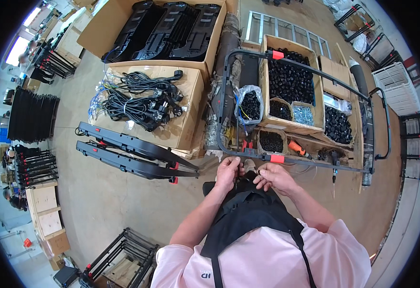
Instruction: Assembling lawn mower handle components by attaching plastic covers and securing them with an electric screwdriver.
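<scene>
My left hand is closed, its fingertips pinched just below the near bar of a black tubular frame with red clips. Close beside it, my right hand has thumb and forefinger pinched together, the other fingers curled. Anything between the fingers of either hand is too small to make out. Both hands are in front of my black apron. The frame lies across a wooden parts bench. Under its near edge are an orange-and-black power screwdriver and a box of small dark parts.
A wooden crate holds black caps, dark fasteners and silver screws. Bundled black power cords lie on a cardboard box. Behind is a carton of black plastic panels. Two black frame pieces stand at left. Stacked frames are lower left.
</scene>
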### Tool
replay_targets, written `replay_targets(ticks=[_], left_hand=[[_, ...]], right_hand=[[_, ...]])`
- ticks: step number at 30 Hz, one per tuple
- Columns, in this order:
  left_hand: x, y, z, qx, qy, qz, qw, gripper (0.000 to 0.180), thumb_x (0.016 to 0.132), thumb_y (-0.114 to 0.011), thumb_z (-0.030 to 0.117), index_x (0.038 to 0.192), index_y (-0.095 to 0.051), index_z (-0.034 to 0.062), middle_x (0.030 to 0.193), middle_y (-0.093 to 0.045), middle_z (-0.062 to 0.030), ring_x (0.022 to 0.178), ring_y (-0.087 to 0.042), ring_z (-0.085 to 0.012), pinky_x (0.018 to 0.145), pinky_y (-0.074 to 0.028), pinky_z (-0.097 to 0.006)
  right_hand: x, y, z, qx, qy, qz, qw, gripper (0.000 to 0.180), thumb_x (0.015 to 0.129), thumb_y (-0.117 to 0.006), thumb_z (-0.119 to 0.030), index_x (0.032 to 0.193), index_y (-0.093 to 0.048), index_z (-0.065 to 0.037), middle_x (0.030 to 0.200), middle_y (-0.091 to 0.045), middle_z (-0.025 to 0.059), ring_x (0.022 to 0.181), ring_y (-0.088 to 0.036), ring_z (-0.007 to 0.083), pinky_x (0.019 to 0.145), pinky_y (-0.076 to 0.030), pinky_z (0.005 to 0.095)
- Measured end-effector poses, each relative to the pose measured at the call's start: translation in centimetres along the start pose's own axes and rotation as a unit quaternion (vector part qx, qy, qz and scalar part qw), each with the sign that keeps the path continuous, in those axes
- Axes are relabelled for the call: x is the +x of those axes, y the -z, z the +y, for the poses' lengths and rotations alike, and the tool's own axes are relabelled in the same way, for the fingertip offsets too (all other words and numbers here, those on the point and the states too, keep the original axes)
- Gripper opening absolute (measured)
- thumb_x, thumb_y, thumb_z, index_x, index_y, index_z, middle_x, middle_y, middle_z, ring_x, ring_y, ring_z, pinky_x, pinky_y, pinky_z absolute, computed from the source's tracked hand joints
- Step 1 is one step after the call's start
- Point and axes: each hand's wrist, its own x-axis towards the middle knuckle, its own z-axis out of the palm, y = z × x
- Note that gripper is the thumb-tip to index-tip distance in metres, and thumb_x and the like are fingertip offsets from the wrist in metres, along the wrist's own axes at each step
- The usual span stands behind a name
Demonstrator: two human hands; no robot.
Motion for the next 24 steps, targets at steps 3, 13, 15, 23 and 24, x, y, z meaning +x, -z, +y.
replay_targets(ticks=[3, 13, 15, 23, 24], left_hand=[[0.2, 0.1, 0.4, 0.003, 0.03, -0.009, 0.999, 0.023, 0.102, -0.072, 0.024, 0.107, -0.059, 0.0061, 0.091, -0.068, -0.0059, 0.073, -0.068, -0.0171, 0.066, -0.059, -0.033], [1.1, 1.2, 1.3, 0.022, 0.105, -0.039, 0.993, 0.029, 0.102, -0.072, 0.025, 0.114, -0.06, 0.0018, 0.091, -0.07, -0.0076, 0.071, -0.068, -0.0167, 0.062, -0.06, -0.032], [1.1, 1.3, 1.4, 0.028, 0.111, -0.045, 0.992, 0.028, 0.103, -0.071, 0.026, 0.113, -0.062, 0.0017, 0.09, -0.071, -0.0076, 0.069, -0.068, -0.0161, 0.062, -0.06, -0.032], [-2.4, 1.0, 1.5, 0.183, 0.058, -0.049, 0.98, 0.03, 0.109, -0.06, 0.03, 0.098, -0.066, 0.0032, 0.085, -0.072, -0.0069, 0.065, -0.063, -0.0148, 0.057, -0.051, -0.031], [-2.5, 1.4, 1.2, 0.185, 0.049, -0.053, 0.98, 0.029, 0.11, -0.058, 0.028, 0.096, -0.065, 0.0027, 0.081, -0.068, -0.0051, 0.063, -0.058, -0.0129, 0.056, -0.047, -0.03]], right_hand=[[5.0, 2.2, 7.6, 0.123, -0.036, 0.085, 0.988, 0.027, 0.107, -0.062, -0.027, 0.122, -0.059, -0.004, 0.097, -0.07, 0.0056, 0.078, -0.066, 0.014, 0.067, -0.053, 0.0268], [11.8, -3.0, 7.2, 0.311, -0.012, 0.054, 0.949, 0.017, 0.108, -0.06, -0.025, 0.108, -0.068, -0.011, 0.092, -0.07, 0.0009, 0.077, -0.063, 0.0142, 0.069, -0.052, 0.0302], [11.7, -3.4, 7.3, 0.319, -0.008, 0.064, 0.946, 0.017, 0.108, -0.059, -0.025, 0.108, -0.068, -0.011, 0.09, -0.067, 0.0007, 0.074, -0.06, 0.0145, 0.069, -0.052, 0.0316], [9.5, -3.8, 5.5, 0.057, 0.078, 0.128, 0.987, 0.027, 0.107, -0.059, -0.024, 0.099, -0.072, -0.002, 0.088, -0.073, 0.0065, 0.082, -0.069, 0.0191, 0.074, -0.055, 0.0337], [8.8, -3.7, 4.1, -0.193, 0.116, 0.125, 0.966, 0.026, 0.104, -0.06, -0.023, 0.098, -0.072, -0.001, 0.087, -0.073, 0.0099, 0.084, -0.07, 0.0241, 0.076, -0.056, 0.0364]])
